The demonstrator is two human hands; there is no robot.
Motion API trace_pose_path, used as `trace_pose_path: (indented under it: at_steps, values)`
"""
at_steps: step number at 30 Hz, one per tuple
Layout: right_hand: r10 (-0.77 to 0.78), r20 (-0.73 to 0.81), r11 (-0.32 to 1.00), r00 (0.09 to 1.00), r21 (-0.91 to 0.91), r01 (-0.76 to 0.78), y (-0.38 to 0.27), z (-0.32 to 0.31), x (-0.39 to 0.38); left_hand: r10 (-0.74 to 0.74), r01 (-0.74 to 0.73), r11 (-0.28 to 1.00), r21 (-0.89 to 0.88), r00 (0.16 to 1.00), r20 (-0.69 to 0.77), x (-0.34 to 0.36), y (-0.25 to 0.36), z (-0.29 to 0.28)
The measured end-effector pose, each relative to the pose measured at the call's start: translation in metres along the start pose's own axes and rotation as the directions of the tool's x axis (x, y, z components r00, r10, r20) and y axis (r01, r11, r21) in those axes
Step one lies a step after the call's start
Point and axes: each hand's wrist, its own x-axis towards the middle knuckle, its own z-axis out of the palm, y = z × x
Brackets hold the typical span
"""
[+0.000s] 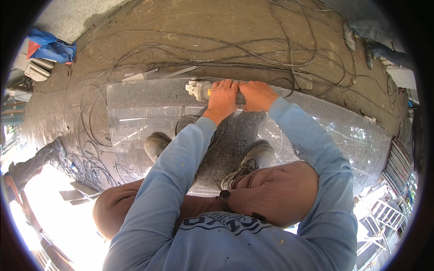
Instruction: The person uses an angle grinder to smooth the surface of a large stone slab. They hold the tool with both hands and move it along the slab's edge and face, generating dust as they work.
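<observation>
Blue fabric, long-sleeved shirt (226,248), fills bottom centre of frame. Brown trousers (280,192) above it, knees bent apart. Two shoes at mid-frame, left shoe (156,144) and right shoe (258,156). Clear sheet (135,95) lies across the middle, surface speckled. Power tool (199,91), grinder-like, sits upper centre near the sheet's far edge, head pointing left. Left hand (221,100): fingers curled closed around tool body just behind the head. Right hand (257,95): fingers closed on the rear part, just beside the left; fingertips partly hidden. Beyond: pale strips (141,76) and dark cables strewn over brown floor (217,20). Upper left: blue-and-red sheeting (54,47).
</observation>
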Motion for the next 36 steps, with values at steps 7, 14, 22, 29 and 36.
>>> trace_pose_path:
  at_steps: [7,14,22,29,36]
  values:
    - [-0.014,-0.021,1.000,1.000,0.023,0.014,0.001,0.004,0.008,-0.015,0.014,1.000,0.006,0.999,0.050,0.001,-0.005,-0.006]
    - [0.001,-0.031,1.000,1.000,0.027,0.000,0.009,0.007,0.000,-0.003,0.004,1.000,-0.027,1.000,0.030,0.004,0.008,-0.009]
    - [0.020,-0.035,1.000,0.999,-0.004,-0.021,0.011,-0.005,-0.019,0.001,-0.001,0.999,-0.032,1.000,-0.010,0.007,0.023,-0.002]
    - [0.044,0.004,0.999,0.999,0.001,-0.044,0.002,-0.005,-0.011,0.017,-0.017,1.000,-0.007,1.000,-0.023,0.001,0.010,0.002]
    - [0.008,0.001,1.000,1.000,0.016,-0.008,0.000,0.004,0.006,0.014,-0.013,1.000,0.010,1.000,-0.015,-0.001,-0.006,0.001]
